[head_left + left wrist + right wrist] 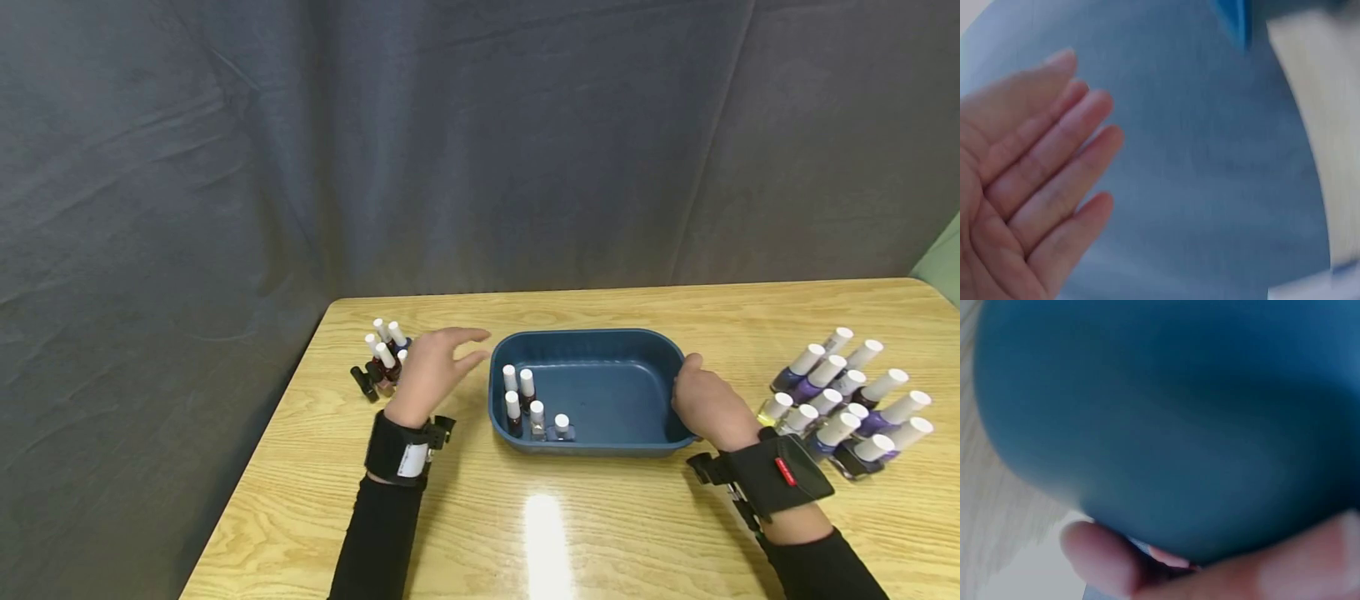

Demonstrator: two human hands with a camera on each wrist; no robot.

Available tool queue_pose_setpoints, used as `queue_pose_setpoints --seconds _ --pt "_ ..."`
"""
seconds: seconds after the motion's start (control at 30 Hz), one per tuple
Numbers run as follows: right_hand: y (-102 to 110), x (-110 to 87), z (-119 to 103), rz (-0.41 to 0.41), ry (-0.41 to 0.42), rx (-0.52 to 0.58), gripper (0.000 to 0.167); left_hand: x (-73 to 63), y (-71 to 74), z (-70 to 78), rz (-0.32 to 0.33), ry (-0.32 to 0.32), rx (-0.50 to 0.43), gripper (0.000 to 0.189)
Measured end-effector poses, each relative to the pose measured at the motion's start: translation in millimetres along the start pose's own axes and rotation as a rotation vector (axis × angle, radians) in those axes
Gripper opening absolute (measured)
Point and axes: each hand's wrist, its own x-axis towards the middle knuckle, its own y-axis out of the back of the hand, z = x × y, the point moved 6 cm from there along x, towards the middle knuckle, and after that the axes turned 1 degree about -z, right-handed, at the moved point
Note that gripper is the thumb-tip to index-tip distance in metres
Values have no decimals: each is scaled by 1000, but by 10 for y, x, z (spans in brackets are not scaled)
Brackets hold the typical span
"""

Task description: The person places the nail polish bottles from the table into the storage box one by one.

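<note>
A dark blue plastic tub (585, 448) stands on the wooden table. At its left end are several nail polish bottles (527, 392) with white caps, some dark and some clear or pale. My right hand (708, 404) grips the tub's right rim; in the right wrist view the fingers (1100, 556) and thumb are at the tub's edge. My left hand (426, 375) is in the air just left of the tub, thumb and fingers apart and holding nothing. In the left wrist view its palm (1041, 181) is bare.
Left of my left hand, partly hidden by it, is a small group of nail polish bottles (386, 354), with a black-capped one (363, 384) at its edge. A larger group of white-capped bottles (825, 400) stands at the right. A dark cloth (525, 167) hangs behind the table.
</note>
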Motion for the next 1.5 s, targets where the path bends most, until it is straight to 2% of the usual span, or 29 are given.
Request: queue_pose_setpoints --seconds 0.1,0.17,0.23,0.33,0.4,0.57,0.73,0.9,1.03,1.17,1.27,1.4,1.5 --pt "4 0 -5 12 7 -1 48 -55 210 -286 91 147 15 28" --pt "4 -3 -8 18 12 -4 48 -105 294 -466 104 236 44 28" --pt "7 -5 -9 22 13 -9 48 -147 323 -622 75 315 57 29" --pt "9 -10 -12 24 14 -10 45 -180 302 -779 9 372 75 29" --pt "11 -9 -12 23 11 -7 43 -194 262 -851 -32 401 53 29" --pt "4 -6 -11 20 2 -6 43 -186 134 -932 -96 383 39 25" --pt "3 -5 -9 24 8 -10 44 -176 49 -961 -122 357 73 22" --pt "0 -1 0 11 -7 4 42 -172 42 -964 -116 355 71 18" --pt "4 -4 -2 9 -3 -3 45 -183 115 -908 -94 357 53 13" --pt "11 -7 -16 14 5 -9 47 -193 287 -787 -10 383 -21 14" --pt "20 -11 -23 23 9 -12 46 -175 427 -662 106 354 -72 20" --pt "24 -16 -26 36 19 -22 47 -131 516 -492 278 254 -151 24" --pt "14 -15 -24 33 22 -28 49 -82 472 -371 354 162 -213 24"
